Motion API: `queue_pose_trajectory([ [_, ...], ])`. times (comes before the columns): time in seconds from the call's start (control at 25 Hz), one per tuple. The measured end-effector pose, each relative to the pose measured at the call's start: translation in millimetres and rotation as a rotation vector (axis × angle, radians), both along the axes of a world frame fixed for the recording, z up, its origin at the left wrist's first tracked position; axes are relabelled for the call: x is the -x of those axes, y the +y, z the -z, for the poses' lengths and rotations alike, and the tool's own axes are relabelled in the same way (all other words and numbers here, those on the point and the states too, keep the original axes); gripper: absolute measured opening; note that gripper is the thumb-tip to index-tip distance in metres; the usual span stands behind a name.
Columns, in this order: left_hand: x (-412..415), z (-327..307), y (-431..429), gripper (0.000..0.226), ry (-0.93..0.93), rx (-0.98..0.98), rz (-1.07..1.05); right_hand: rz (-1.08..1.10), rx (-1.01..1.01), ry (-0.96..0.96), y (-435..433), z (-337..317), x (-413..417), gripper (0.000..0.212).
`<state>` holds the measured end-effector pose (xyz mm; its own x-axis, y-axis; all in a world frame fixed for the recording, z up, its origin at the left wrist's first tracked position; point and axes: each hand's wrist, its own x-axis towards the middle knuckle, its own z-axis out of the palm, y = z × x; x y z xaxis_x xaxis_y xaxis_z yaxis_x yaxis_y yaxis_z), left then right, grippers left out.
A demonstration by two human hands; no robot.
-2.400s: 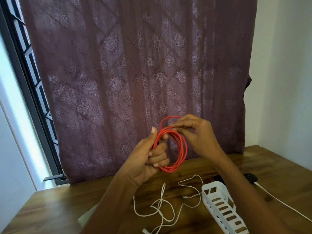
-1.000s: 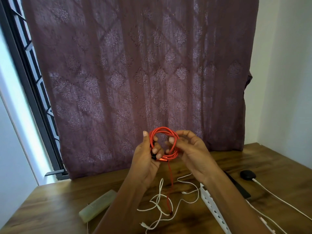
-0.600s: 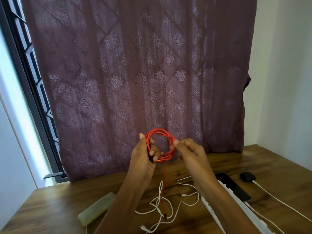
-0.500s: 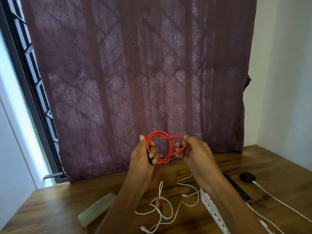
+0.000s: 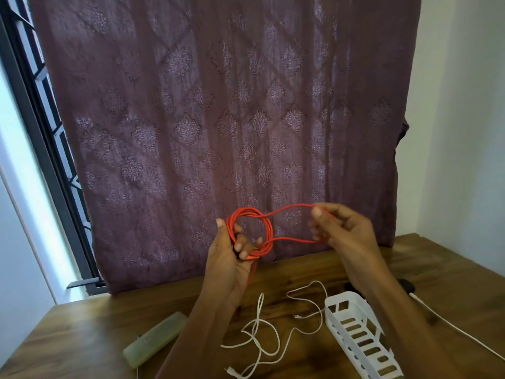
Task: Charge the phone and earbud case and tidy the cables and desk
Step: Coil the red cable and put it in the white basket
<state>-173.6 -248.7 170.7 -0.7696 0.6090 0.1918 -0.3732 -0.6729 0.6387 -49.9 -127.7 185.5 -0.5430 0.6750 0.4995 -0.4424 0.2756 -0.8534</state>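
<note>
Wood desk [image 5: 442,285]; L hand [image 5: 229,265] fingers [image 5: 240,246] clamp red cable coil [image 5: 269,229], R hand [image 5: 345,231] pinches loop [image 5: 293,238].

Red cable [image 5: 246,210]: solid bright red-orange. White cable [image 5: 258,318]: plain white. Desk [image 5: 82,324]: mid-brown wood, darker grain streaks. Curtain [image 5: 218,119]: dusty maroon-purple, paler damask motifs in diamond lattice. Slotted basket [image 5: 334,324]: white. Long bar [image 5: 155,339]: pale translucent green. Window frame [image 5: 41,132]: dark grey. Wall [image 5: 464,132]: off-white. Small object [image 5: 408,285] at right: black.
</note>
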Motion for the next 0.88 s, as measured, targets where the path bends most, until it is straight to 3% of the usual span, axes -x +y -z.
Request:
queue_pose_trajectory([
  [0.08,2.0,-0.4,2.9,0.042,-0.027,-0.044,-0.008,-0.153,0.166,0.091,-14.6,19.0,9.2,0.041],
  [0.16,1.9,0.3,5.7,0.042,-0.046,-0.055,-0.014,-0.229,0.199,0.135,-28.3,36.6,19.6,0.058],
  [0.28,3.5,2.9,7.4,0.042,-0.06,-0.061,-0.007,-0.222,0.18,0.205,-35.7,40.1,30.6,0.041],
  [0.36,7.9,5.0,4.8,0.042,-0.059,-0.064,-0.007,-0.183,0.311,0.268,-31.1,26.9,32.2,0.03],
  [0.48,17.7,7.9,-2.1,0.043,-0.065,-0.074,-0.011,-0.079,0.465,0.33,-8.9,5.4,23.4,0.029],
  [0.72,28.6,6.3,-11.6,0.042,-0.073,-0.072,-0.035,0.185,0.322,0.067,25.4,19.1,14.2,0.027],
  [0.88,23.6,2.7,-8.4,0.042,-0.082,-0.084,0.015,0.139,0.332,-0.127,20.4,64.5,29.5,0.021],
])
